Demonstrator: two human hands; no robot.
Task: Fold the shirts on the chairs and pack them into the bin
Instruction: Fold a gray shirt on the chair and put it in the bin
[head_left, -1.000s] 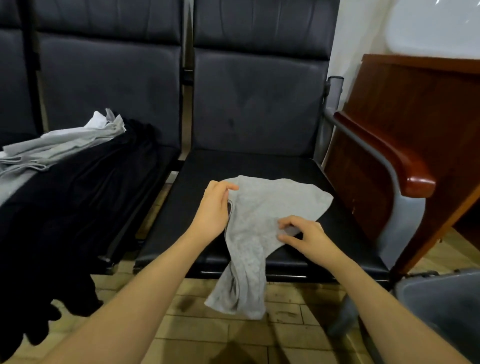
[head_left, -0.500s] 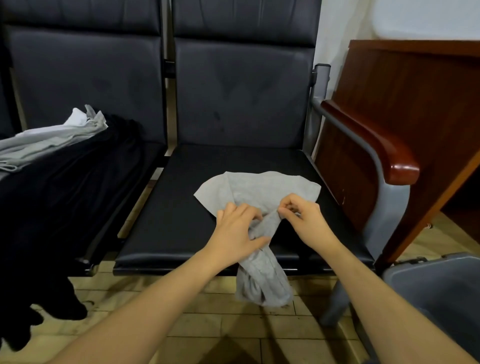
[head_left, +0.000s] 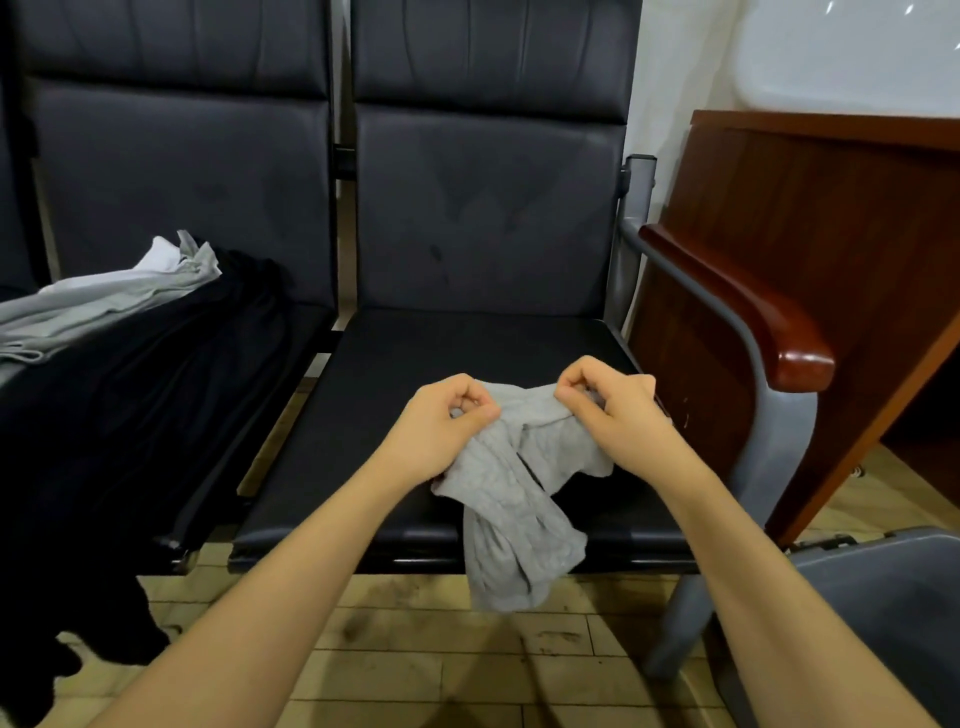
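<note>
A small grey shirt (head_left: 511, 499) lies bunched on the right black chair seat (head_left: 395, 374), its lower end hanging over the front edge toward the floor. My left hand (head_left: 444, 421) pinches the shirt's upper left edge with curled fingers. My right hand (head_left: 610, 402) grips the upper right edge, fingers curled round the cloth. The two hands hold the top edge about a hand's width apart. The grey bin (head_left: 893, 613) shows only its corner at the lower right.
On the left chair lie a black garment (head_left: 119, 395) draping to the floor and a pile of grey and white shirts (head_left: 98, 301). A wooden armrest (head_left: 748, 306) and a brown wooden desk (head_left: 810, 218) stand to the right. Tiled floor (head_left: 415, 660) below.
Both hands have gathered the shirt's top edge and lifted it; the flat-spread part on the seat has been pulled up into a bunch between them.
</note>
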